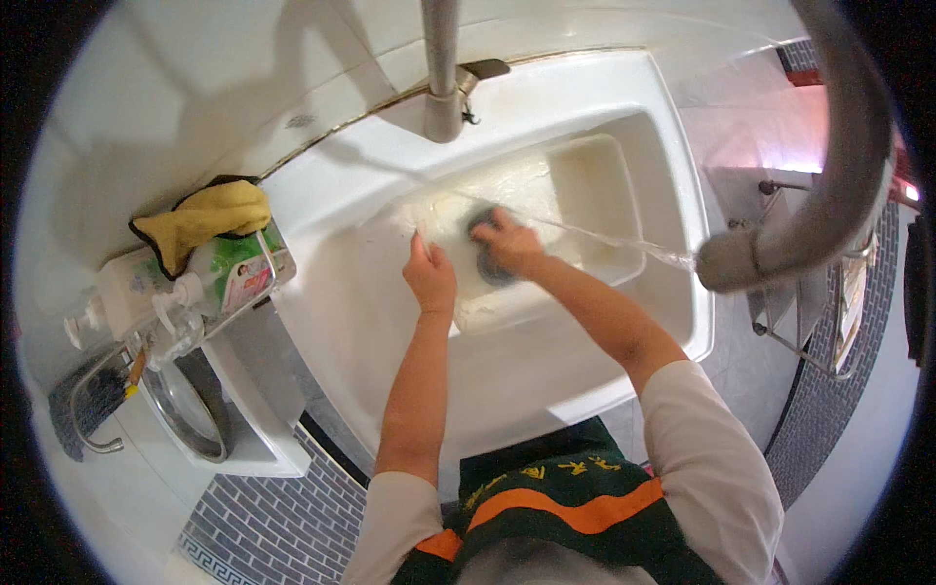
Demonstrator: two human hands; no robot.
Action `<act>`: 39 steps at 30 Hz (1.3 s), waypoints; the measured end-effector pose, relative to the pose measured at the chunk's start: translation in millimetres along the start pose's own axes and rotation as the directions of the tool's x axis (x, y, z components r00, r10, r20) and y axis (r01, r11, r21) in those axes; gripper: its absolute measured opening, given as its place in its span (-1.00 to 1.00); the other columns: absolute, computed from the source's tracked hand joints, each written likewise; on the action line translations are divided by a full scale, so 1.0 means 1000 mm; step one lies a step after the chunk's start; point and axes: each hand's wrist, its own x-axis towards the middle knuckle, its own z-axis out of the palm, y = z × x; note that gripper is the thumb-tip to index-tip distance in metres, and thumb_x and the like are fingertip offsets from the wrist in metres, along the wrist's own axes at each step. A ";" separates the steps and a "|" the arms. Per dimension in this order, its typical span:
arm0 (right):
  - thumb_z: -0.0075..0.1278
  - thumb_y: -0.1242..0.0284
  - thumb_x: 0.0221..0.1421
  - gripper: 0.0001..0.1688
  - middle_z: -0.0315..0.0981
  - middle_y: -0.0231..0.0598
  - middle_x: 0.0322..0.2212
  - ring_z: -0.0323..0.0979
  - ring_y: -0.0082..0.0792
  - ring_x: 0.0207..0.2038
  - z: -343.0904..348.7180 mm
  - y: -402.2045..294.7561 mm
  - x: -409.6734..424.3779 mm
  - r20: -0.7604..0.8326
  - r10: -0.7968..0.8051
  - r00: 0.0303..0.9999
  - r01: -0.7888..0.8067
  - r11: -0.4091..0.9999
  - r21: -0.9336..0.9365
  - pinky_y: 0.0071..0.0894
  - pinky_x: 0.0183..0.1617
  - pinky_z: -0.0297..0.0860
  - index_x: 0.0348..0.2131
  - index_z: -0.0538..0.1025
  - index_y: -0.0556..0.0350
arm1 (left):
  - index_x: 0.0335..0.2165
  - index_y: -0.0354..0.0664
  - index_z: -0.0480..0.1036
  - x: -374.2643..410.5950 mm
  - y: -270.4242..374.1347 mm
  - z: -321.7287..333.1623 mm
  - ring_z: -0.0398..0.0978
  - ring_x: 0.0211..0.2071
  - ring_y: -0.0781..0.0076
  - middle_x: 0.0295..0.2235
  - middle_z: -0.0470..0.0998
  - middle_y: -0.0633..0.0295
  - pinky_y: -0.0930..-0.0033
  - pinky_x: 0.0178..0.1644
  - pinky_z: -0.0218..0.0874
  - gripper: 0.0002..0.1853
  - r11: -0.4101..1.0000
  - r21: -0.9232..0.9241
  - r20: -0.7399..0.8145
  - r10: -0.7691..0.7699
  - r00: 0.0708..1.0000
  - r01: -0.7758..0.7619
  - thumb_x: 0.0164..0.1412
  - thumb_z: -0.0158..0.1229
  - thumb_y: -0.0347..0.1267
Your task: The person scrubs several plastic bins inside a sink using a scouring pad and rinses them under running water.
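A deep white sink (512, 387) holds a pale rectangular plastic basin or tray (596, 183) with water in it. My left hand (430, 278) is closed at the left end of this tray, its thumb up, and seems to pinch the rim. Inside the tray my right hand (510, 245) grips a dark grey cloth or scrubbing pad (496, 269), blurred by motion. From the mouth of a thick curved faucet (731, 263) at the right, a thin stream of water (621, 240) runs across toward my right hand.
An upright metal pipe (441, 66) and a tap lever (486, 69) stand at the sink's back edge. On the left, a wire rack carries pump bottles (131, 292) and a yellow cloth (219, 212). A round lidlike object (186, 402) lies below. A metal rack (804, 351) is at right.
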 end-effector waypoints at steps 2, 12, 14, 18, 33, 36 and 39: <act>-0.11 0.38 -0.10 -0.65 0.25 -0.09 -0.29 0.32 -0.06 -0.24 -0.023 -0.040 -0.012 0.378 -0.085 0.922 0.091 0.996 0.001 -0.13 -0.17 0.27 -0.21 0.37 -0.27 | -0.16 -0.28 0.30 -0.004 -0.007 -0.011 0.32 -0.68 0.20 -0.69 0.36 0.05 0.29 -0.56 0.16 -0.64 1.000 0.014 -0.018 -0.002 1.000 0.002 -0.03 -0.06 -0.50; -0.07 0.48 -0.16 -0.69 0.25 -0.14 -0.34 0.36 -0.10 -0.43 -0.150 -0.005 -0.117 -0.280 0.103 0.955 -0.060 0.985 0.161 -0.24 -0.34 0.33 -0.28 0.41 -0.10 | -0.10 -0.33 0.26 -0.045 0.046 -0.069 0.38 -0.59 0.31 -0.50 0.46 0.15 0.39 -0.51 0.20 -0.60 0.984 0.089 -0.166 0.169 0.972 -0.155 0.06 -0.06 -0.39; -0.09 0.51 -0.19 -0.70 0.26 -0.15 -0.39 0.35 -0.13 -0.47 -0.171 -0.017 -0.138 -0.400 0.123 0.908 -0.049 0.980 0.191 -0.28 -0.37 0.32 -0.32 0.43 -0.03 | -0.09 -0.34 0.25 -0.045 0.015 -0.067 0.40 -0.50 0.24 -0.41 0.45 0.09 0.35 -0.41 0.23 -0.59 0.913 0.101 -0.236 0.408 0.882 -0.396 0.06 -0.05 -0.38; -0.14 0.56 -0.26 -0.71 0.25 -0.16 -0.52 0.30 -0.24 -0.51 -0.212 -0.043 -0.166 -0.534 0.165 0.829 -0.012 0.960 0.279 -0.43 -0.37 0.29 -0.39 0.48 0.10 | -0.01 -0.32 0.15 -0.062 -0.015 -0.052 0.36 -0.24 0.14 -0.22 0.36 0.00 0.29 -0.18 0.21 -0.50 0.989 0.006 -0.080 0.147 0.986 -0.147 0.01 -0.09 -0.44; -0.07 0.33 -0.15 -0.60 0.28 -0.15 -0.36 0.39 -0.11 -0.49 -0.193 -0.039 -0.130 -0.509 0.346 0.788 -0.432 0.900 -0.058 -0.16 -0.44 0.33 -0.19 0.39 -0.19 | 0.11 0.09 -0.17 -0.122 0.045 -0.101 0.26 -0.09 0.07 0.07 0.03 0.04 0.09 -0.04 0.13 -0.39 -0.230 -0.740 0.664 -0.404 0.630 0.633 0.13 -0.13 -0.40; -0.07 0.37 -0.16 -0.62 0.29 -0.17 -0.37 0.39 -0.13 -0.48 -0.191 -0.048 -0.148 -0.453 0.263 0.852 -0.340 0.935 -0.096 -0.19 -0.43 0.33 -0.22 0.40 -0.16 | 0.07 -0.14 -0.16 -0.103 0.065 -0.092 0.17 0.01 -0.02 -0.08 0.27 -0.06 0.05 -0.04 0.12 -0.46 -0.079 -0.876 0.465 -0.394 0.793 0.475 0.18 -0.18 -0.30; -0.08 0.41 -0.16 -0.67 0.31 -0.16 -0.41 0.38 -0.14 -0.45 -0.194 -0.046 -0.173 -0.438 0.151 0.886 -0.183 0.983 -0.032 -0.24 -0.38 0.33 -0.27 0.43 -0.09 | -0.03 -0.21 0.05 -0.073 0.082 -0.091 0.34 -0.12 0.18 -0.18 0.35 -0.07 0.20 -0.14 0.23 -0.62 0.209 -0.885 0.298 -0.433 0.851 0.416 0.21 -0.21 -0.32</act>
